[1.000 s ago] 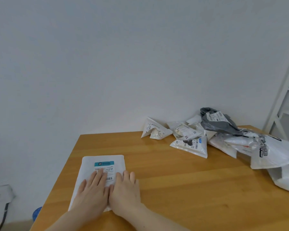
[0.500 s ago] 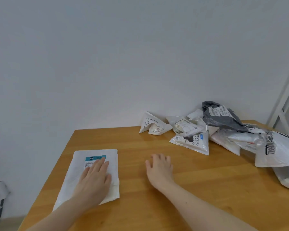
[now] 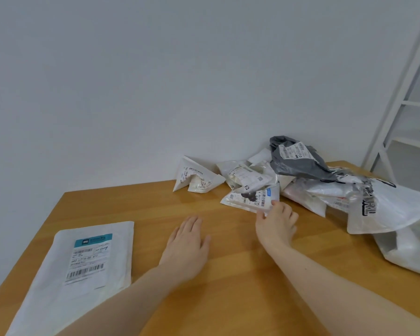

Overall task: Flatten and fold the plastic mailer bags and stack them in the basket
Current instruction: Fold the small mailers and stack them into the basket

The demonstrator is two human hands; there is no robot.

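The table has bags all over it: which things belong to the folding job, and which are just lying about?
Part of the job:
flattened white mailer
crumpled pile of mailers
small white mailer, which the right hand touches
left hand, flat on the table

Just lying about:
white shelf frame

On the bench [image 3: 228,275], a flattened mailer bag [image 3: 83,267] lies at the near left, label up. The left hand [image 3: 187,243] rests flat on the bench just right of it, apart from it. Further right and further back, the right hand [image 3: 277,224] touches the near corner of a folded mailer bag [image 3: 250,198]. Behind and right of that bag, a heap of crumpled mailer bags [image 3: 325,185] sits against the wall [image 3: 180,81], one crumpled bag [image 3: 197,178] lying apart at its left. A shelf frame [image 3: 398,105] stands beyond the bench's far right corner.
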